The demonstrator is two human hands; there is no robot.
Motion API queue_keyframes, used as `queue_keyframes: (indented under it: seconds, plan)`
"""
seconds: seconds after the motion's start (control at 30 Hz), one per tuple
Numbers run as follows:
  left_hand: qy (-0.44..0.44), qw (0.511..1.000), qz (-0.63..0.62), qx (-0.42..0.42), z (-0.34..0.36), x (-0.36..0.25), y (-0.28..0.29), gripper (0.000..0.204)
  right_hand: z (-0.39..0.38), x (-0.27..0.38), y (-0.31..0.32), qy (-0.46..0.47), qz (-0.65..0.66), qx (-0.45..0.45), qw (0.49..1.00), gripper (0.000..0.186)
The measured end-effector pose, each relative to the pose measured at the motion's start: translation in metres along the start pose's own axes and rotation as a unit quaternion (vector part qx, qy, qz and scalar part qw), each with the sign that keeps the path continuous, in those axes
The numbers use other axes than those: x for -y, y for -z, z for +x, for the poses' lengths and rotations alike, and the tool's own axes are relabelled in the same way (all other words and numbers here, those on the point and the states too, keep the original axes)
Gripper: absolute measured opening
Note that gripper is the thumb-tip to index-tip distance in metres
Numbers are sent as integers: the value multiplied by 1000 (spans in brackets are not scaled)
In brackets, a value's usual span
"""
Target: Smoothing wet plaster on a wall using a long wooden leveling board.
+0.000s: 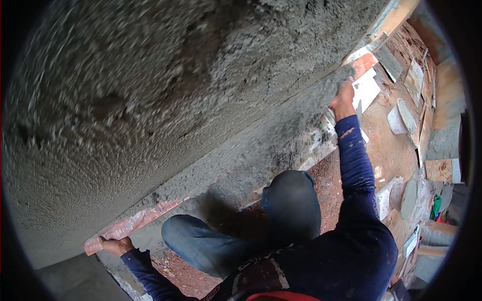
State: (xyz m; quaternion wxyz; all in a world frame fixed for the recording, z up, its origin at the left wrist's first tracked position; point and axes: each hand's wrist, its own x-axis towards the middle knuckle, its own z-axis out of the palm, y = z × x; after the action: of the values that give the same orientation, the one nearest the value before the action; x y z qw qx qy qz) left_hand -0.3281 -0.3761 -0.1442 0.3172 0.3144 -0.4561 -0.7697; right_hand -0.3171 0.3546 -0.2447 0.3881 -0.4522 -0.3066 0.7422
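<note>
A long, straight reddish board (143, 219), a screed straightedge by its look, lies along the foot of the rough grey mortar wall (165, 115). Wet mortar (241, 160) covers its middle stretch. At the lower left, my left hand (116, 246) is closed round the near end of it. My right arm reaches far up to the right, where my right hand (344, 99) grips the board close to its far end; the fingers there are partly hidden. Both of my knees are bent beneath the board.
Beyond my right hand lie a white panel (367, 93) and loose board pieces (389, 62). Two mortar-crusted buckets (396, 123) stand on the dirt floor at right. Wood blocks (439, 170) and a green item (436, 206) sit farther right. A sleeve (400, 290) shows at lower right.
</note>
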Motion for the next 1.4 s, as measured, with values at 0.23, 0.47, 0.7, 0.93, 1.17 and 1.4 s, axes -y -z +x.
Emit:
queue_keyframes:
  seconds: [0.23, 0.47, 0.7, 0.93, 1.17, 1.4]
  plan:
    - [-6, 997, 17, 73, -61, -1, -41, 46, 38, 92, -13, -11, 0, 48, 999, 40]
    - [91, 991, 7, 101, -159, 24, -101, 50, 209, 179, -3, 34, -105, 57, 992, 30]
    - [177, 972, -28, 150, -167, 38, -76, 38, 203, 166, 22, -22, -94, 145, 985, 33]
    - [111, 994, -19, -13, -82, 47, -29, 42, 103, 63, 36, -53, -59, 119, 990, 33]
    - [-15, 998, -41, -44, -5, 67, 29, 51, 14, -37, 24, -71, -80, 122, 987, 43]
    - [18, 992, -86, -89, 37, 47, 48, 49, -20, -77, 14, -31, -80, 103, 991, 44]
